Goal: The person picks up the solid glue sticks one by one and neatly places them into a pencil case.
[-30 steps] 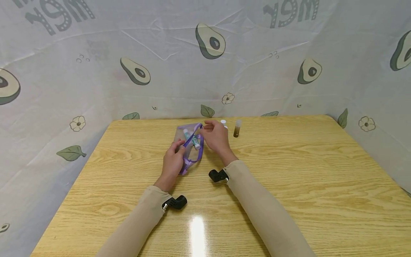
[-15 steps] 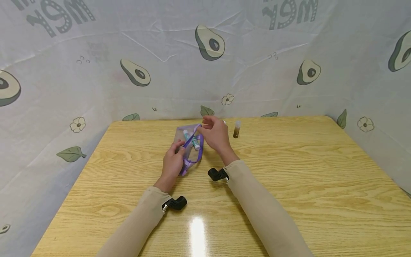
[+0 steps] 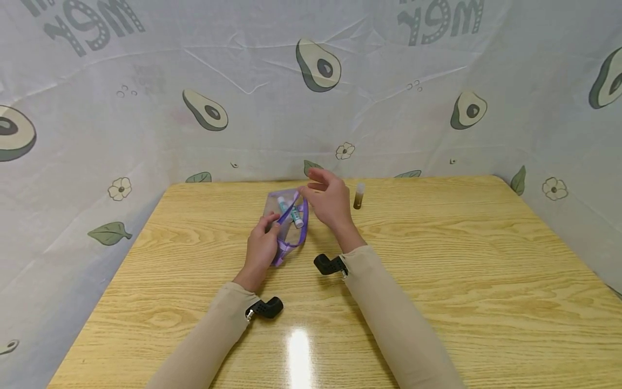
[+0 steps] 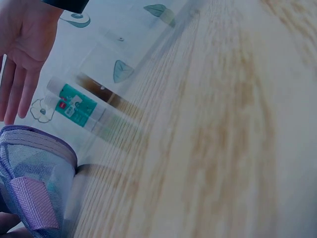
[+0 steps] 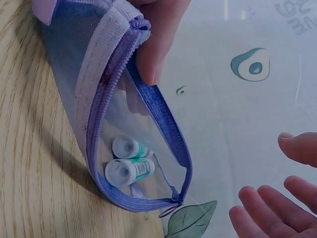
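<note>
My left hand (image 3: 261,246) holds a purple-edged mesh zip pouch (image 3: 283,247) by its near side. In the right wrist view, a thumb or finger (image 5: 151,64) of that hand presses along the rim, and the zipper (image 5: 96,116) gapes wide. Inside lie two white-and-green glue sticks (image 5: 131,171). My right hand (image 3: 331,202) hovers at the pouch's far right end. Its fingers (image 5: 265,210) are spread and hold nothing. Behind that hand, another glue stick (image 4: 77,105) stands upright on the table, hidden from the head view.
A brown vial with a clear top (image 3: 358,197) stands near the table's back edge, right of my right hand. The wooden table (image 3: 437,259) meets a hanging avocado-print cloth (image 3: 389,124) at the back and sides.
My right hand has shifted slightly up and away toward the back, now covering the standing glue stick in the head view. The left hand and the pouch have stayed nearly still.
</note>
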Available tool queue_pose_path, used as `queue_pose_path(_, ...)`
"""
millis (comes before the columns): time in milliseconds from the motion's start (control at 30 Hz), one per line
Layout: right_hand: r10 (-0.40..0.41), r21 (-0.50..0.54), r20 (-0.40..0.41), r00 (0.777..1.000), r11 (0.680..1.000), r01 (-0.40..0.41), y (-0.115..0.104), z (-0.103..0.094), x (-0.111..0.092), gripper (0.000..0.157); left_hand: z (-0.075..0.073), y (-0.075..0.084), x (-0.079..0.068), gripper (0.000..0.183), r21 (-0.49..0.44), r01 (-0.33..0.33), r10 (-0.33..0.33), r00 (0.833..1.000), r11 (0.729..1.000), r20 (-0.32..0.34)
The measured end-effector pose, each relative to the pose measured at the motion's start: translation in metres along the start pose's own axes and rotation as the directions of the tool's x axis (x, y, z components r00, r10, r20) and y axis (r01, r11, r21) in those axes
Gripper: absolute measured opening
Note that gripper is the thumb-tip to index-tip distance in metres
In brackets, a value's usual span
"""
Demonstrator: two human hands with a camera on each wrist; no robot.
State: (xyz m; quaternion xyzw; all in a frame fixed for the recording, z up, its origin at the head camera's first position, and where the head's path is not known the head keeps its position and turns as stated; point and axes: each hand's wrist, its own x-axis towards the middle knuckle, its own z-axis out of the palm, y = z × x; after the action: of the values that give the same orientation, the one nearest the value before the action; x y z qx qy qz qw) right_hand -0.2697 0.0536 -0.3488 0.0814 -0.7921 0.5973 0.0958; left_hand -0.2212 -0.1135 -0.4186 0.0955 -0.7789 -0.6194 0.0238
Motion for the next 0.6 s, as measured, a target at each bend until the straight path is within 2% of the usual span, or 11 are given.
queue_pose_path(600,-0.072,0.028,-0.018,0.997,0.997,0.073,-0.0044,-0.0078,-0.0031,0.058,0.0001,-0.0001,0.0001,0.042,0.000,-0.004,0.004,1.000,1.000,0.003)
